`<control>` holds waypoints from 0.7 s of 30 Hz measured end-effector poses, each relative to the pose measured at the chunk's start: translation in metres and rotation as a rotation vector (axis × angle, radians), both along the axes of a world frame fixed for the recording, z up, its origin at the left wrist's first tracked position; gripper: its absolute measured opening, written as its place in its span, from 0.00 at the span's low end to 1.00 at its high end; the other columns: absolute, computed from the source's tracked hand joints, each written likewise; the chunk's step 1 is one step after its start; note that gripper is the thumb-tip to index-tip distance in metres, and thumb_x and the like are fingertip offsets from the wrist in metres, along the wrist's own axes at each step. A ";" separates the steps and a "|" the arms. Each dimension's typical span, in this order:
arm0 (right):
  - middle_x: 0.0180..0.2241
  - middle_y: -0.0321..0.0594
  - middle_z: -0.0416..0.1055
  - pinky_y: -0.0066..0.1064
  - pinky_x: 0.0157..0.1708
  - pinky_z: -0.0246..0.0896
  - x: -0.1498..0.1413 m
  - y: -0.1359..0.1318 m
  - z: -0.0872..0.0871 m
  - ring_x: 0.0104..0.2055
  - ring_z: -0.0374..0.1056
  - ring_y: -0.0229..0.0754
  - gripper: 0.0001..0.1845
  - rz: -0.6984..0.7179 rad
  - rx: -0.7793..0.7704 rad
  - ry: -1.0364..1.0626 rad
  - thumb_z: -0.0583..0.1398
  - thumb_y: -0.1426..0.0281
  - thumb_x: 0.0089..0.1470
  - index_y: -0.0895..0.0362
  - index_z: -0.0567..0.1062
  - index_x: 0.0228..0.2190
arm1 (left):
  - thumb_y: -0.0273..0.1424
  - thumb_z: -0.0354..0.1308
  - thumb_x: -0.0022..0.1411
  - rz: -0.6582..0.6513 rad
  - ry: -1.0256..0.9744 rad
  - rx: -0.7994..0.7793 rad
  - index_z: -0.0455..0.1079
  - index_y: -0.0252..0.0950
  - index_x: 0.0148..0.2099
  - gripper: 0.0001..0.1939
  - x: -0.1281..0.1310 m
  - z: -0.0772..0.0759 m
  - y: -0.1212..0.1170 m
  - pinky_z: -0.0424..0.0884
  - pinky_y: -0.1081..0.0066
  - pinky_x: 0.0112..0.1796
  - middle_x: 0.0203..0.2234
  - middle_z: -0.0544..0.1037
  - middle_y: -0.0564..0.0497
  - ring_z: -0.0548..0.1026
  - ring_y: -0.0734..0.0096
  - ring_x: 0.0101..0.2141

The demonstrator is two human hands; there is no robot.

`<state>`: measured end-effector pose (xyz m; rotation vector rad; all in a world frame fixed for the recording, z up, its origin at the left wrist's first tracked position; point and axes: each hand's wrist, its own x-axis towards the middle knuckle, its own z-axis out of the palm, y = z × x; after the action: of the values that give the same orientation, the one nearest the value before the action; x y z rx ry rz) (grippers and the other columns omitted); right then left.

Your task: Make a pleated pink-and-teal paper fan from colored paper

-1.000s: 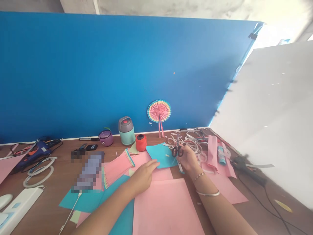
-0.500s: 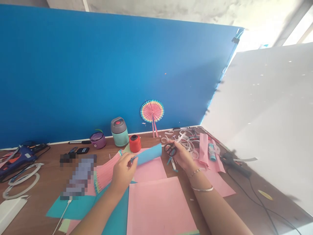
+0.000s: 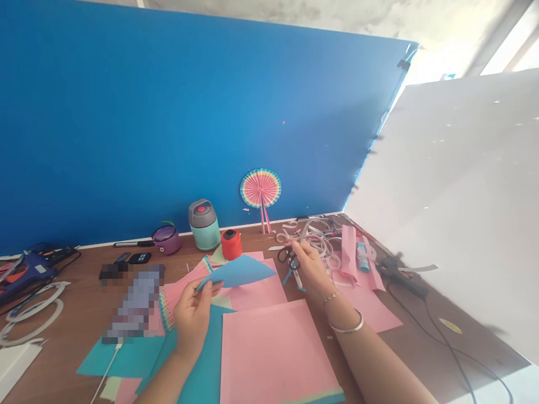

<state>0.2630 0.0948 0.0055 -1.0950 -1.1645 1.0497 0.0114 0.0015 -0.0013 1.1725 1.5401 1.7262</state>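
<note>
My left hand [image 3: 191,320] pinches one end of a folded piece of blue paper [image 3: 242,272], which stretches to the right above the pink sheets. My right hand [image 3: 309,264] is closed on a pair of scissors [image 3: 283,255]; their dark handle loops stick out to its left and the blades point up and away. Below both hands lies a large pink sheet [image 3: 273,353] with a green and blue strip at its near edge. A pleated pink paper [image 3: 181,294] with a coloured border rests beyond my left hand, on teal paper [image 3: 206,348].
A pleated paper fan [image 3: 260,188] leans on the blue panel. Nearby stand a red thread spool [image 3: 231,244], a teal jar [image 3: 205,230] and a purple cup [image 3: 166,239]. White strips [image 3: 322,244], a glue stick [image 3: 362,258] and a glue gun [image 3: 402,278] lie at right.
My left hand has moved left and toward me with the blue paper, which now shows a wider, pointed face. My right hand stays near the same place, the scissors turned slightly.
</note>
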 end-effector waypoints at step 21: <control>0.20 0.37 0.72 0.24 0.15 0.42 0.006 -0.001 0.007 0.20 0.63 0.33 0.19 0.418 -0.340 0.094 0.62 0.59 0.48 0.59 0.76 0.38 | 0.27 0.52 0.61 -0.027 0.346 0.387 0.67 0.38 0.43 0.08 -0.002 -0.009 -0.010 0.74 0.59 0.44 0.51 0.73 0.43 0.70 0.56 0.52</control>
<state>0.2691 0.0936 0.0122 -1.0689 -1.1934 1.6541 0.0090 -0.0089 -0.0103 1.7537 1.3995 1.9356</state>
